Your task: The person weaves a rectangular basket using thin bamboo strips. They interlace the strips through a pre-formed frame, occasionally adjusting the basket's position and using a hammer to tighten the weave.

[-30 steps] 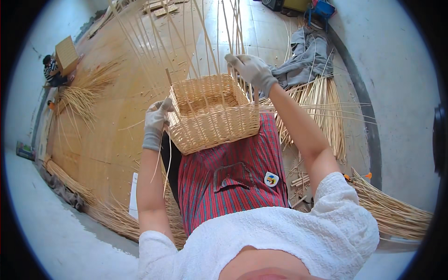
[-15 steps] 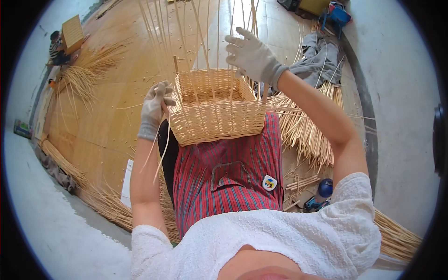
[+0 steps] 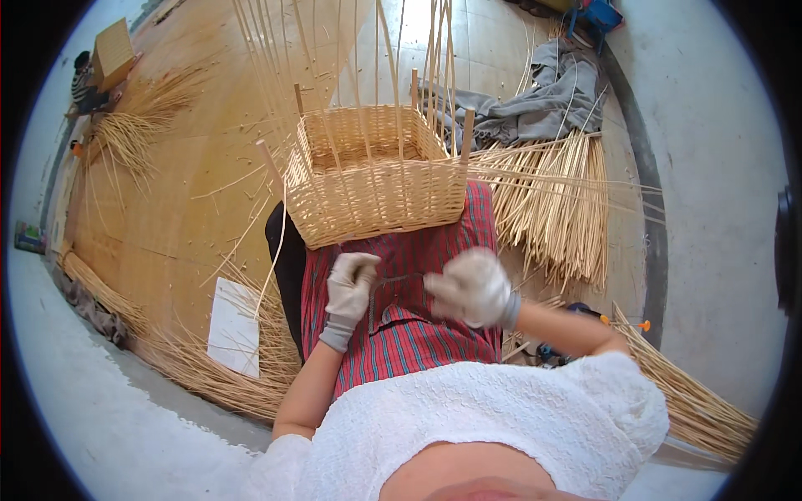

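An unfinished, rectangular wicker basket [image 3: 376,200] rests on my knees, its tall upright stakes [image 3: 388,58] rising past the top of the view. Short wooden posts [image 3: 467,134] stand at its corners. Both hands are off the basket, over the red striped apron [image 3: 401,351] on my lap. My left hand [image 3: 352,288], in a pale glove, has its fingers curled closed beside the apron's pocket; anything inside them is hidden. Level with it on the other side is my gloved right hand [image 3: 474,288], its fingers smeared by motion. One loose weaving strand [image 3: 274,259] hangs from the basket's left corner.
Bundled canes [image 3: 555,209] lie at the right, partly under a grey cloth [image 3: 543,92]. More canes [image 3: 217,359] spread along the left, with a white sheet [image 3: 234,326] on them. A person [image 3: 86,88] sits far left beside another woven box [image 3: 113,54].
Both hands have left the basket and dropped toward my lap. My left hand has let go of the strands at the basket's left corner. In the picture, the basket sits slightly farther left.
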A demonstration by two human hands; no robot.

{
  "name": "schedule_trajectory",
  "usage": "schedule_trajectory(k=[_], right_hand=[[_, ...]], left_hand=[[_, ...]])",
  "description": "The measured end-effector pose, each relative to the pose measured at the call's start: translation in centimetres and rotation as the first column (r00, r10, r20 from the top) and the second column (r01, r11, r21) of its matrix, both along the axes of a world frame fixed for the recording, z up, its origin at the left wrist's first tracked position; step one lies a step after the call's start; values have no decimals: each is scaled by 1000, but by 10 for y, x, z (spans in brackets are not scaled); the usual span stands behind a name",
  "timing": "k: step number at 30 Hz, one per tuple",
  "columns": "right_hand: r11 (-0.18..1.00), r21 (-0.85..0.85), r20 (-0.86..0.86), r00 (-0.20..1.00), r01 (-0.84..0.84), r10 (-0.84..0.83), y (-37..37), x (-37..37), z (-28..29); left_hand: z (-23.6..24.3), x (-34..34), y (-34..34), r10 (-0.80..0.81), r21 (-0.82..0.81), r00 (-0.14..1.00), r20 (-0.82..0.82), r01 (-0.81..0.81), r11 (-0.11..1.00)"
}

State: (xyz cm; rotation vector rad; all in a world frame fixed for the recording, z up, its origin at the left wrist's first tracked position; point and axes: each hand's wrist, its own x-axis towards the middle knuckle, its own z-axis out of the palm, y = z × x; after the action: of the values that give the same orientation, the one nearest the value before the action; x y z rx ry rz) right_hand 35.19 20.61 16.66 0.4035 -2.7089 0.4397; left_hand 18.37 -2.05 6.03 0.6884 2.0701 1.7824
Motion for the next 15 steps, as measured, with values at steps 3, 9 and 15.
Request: schedule_trajectory(k=[3, 9, 15], right_hand=[[937, -43, 311, 896, 348, -318, -21, 77, -49], [505, -761, 265, 905, 408, -332, 10, 38, -46], [926, -377, 42, 999, 6, 10, 47, -43, 32]], left_hand=[[12, 12, 29, -260, -97, 965, -35, 256, 962], [29, 44, 87, -544, 172, 647, 534, 546, 820], [64, -6, 101, -682, 365, 554, 478, 581, 727]])
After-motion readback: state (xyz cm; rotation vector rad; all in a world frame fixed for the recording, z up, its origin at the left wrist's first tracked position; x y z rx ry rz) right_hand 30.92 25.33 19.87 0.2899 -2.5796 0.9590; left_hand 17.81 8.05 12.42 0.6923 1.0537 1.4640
